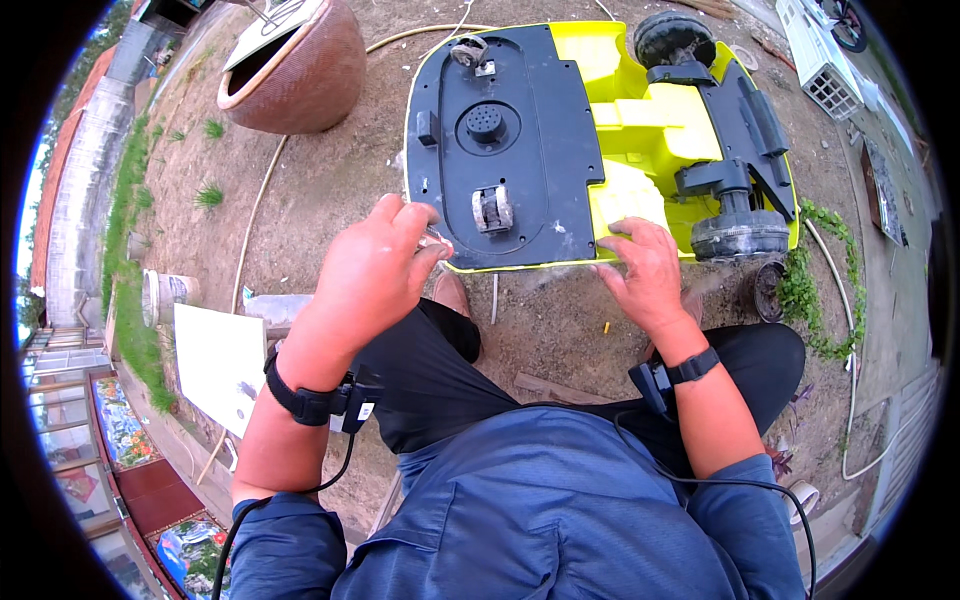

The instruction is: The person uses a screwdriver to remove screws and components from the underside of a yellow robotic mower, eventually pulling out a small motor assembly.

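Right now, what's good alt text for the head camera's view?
A person's left hand and right hand are at the near edge of an upturned yellow toy car with a dark underside panel. A brown pot is upper left.

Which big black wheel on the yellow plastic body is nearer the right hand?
The near-side black wheel, beside the right hand; the other wheel sits at the far edge.

We're outdoors in a yard of bare dirt, with a clay urn upper left and grass near the left-edge wall.
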The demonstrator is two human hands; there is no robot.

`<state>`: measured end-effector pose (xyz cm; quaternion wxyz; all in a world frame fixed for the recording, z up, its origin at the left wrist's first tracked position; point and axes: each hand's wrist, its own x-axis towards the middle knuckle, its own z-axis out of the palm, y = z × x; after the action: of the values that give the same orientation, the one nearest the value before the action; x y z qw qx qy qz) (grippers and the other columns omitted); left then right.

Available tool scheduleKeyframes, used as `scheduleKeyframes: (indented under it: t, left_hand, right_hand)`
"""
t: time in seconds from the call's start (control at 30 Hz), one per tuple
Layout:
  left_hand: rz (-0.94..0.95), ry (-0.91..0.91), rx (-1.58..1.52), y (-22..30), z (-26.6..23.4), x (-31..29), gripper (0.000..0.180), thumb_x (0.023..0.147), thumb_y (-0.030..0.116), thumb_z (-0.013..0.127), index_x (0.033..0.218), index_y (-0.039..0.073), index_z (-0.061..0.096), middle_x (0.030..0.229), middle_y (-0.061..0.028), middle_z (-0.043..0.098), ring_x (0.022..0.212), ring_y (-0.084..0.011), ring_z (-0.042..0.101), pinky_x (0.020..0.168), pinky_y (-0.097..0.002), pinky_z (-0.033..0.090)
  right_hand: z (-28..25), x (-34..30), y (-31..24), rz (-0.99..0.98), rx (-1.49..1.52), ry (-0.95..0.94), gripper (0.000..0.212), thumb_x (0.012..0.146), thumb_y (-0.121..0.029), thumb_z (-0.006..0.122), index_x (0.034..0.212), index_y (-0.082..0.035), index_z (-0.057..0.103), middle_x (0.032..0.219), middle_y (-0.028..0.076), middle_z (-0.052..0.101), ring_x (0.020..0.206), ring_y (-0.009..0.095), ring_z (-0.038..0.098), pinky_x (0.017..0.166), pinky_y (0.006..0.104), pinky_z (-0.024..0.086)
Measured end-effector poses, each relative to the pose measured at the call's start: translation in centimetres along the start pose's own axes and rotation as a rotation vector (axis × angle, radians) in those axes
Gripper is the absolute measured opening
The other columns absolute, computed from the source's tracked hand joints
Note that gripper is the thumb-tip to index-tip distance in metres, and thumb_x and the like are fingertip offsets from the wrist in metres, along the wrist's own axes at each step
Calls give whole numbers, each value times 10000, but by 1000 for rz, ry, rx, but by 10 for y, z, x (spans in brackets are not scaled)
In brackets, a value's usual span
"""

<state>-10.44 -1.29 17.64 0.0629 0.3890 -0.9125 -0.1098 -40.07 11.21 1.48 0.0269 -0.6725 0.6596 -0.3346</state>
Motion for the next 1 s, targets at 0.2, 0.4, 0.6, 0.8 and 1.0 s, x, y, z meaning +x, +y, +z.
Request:
scheduleKeyframes:
  t: [0.2,0.4,0.6,0.8,1.0]
  left_hand:
    - [-115,0,200,10,6,6,341,940,326,762,1068,31,648,894,-198,682,795,-437,689,671,-506,534]
    - [-132,-146,200,16,-6,12,373,921,319,768,1094,20,627,918,-210,684,829,-455,686,711,-525,536]
    - [-5,-76,14,8,-7,8,340,887,228,771,1104,9,625,1005,-232,671,911,-459,670,784,-520,532]
    - [-167,-167,125,11,-6,13,286,880,192,778,1056,10,646,1016,-234,678,920,-461,675,773,-515,528]
    - [130,28,-122,3,-5,10,343,889,206,803,1129,25,637,1029,-196,674,884,-456,681,771,-487,551]
  right_hand:
    - [1,-1,1,-6,0,17,344,640,-140,906,954,-102,771,1116,93,688,1103,335,637,950,466,504]
    - [2,-1,1,7,7,24,338,639,-138,904,948,-104,770,1117,92,692,1098,333,638,946,462,503]
    - [3,-1,2,-2,12,35,340,643,-138,902,954,-105,769,1117,90,692,1094,333,638,941,467,503]
    - [2,-5,4,66,27,-50,386,680,-123,904,1039,-117,764,1189,80,681,1191,334,611,1040,474,451]
    - [1,-4,4,66,46,-45,378,682,-117,901,1033,-115,761,1185,79,680,1190,333,610,1031,472,453]
